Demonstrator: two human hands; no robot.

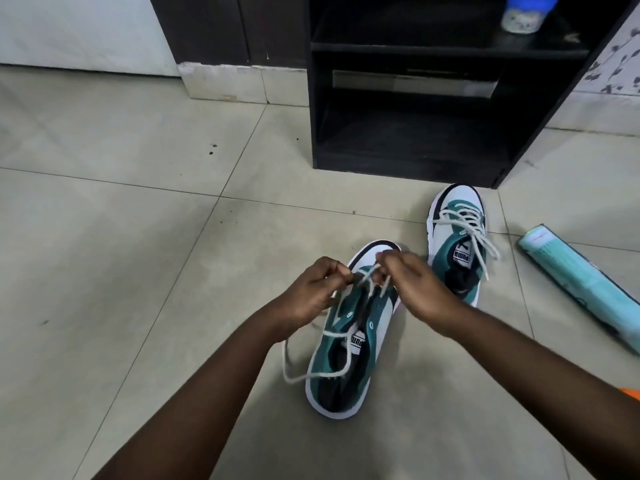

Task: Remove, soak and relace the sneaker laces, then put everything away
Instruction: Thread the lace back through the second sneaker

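Two sneakers sit on the floor [138, 237], both laced partway, while the left hand [317, 289] and right hand [412, 282] each pinch the near sneaker's lace [346, 296]; whether unlacing or relacing, I cannot tell.

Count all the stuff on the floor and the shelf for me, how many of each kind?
Sneakers: 2, the near sneaker and the far sneaker
White laces: 2, the lace being pinched and the far lace
Teal packet on the floor: 1
Jar on the black shelf: 1
Total: 6
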